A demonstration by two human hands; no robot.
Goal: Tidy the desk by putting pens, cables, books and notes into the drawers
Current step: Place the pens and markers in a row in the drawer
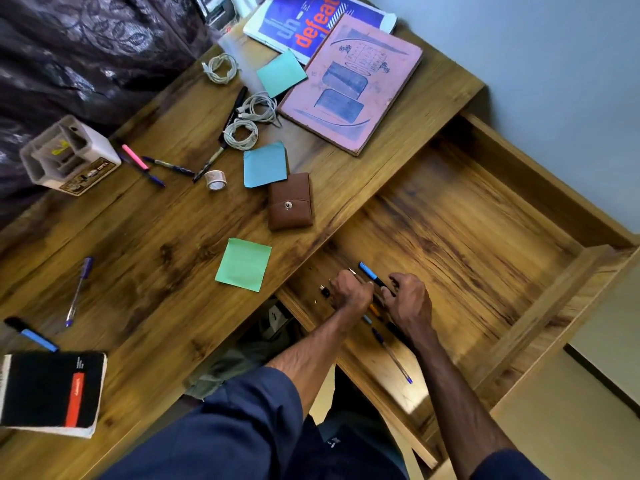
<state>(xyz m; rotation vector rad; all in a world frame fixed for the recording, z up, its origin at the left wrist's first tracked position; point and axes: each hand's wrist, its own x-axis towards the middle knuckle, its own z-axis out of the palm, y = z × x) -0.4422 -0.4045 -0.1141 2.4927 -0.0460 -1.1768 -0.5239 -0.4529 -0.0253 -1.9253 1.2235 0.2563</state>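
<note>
Barely started: few pens (394,362) in drawer (467,220).
Your left hand (351,289) and right hand (408,301) gripped pens; cables (242,129), notes (244,265), books (349,84) lay on the surface (156,237).

Several pens (393,356) lie in the open drawer (467,216); cables (240,133), notes (244,265), books (349,84) on the desk (156,237).
</note>
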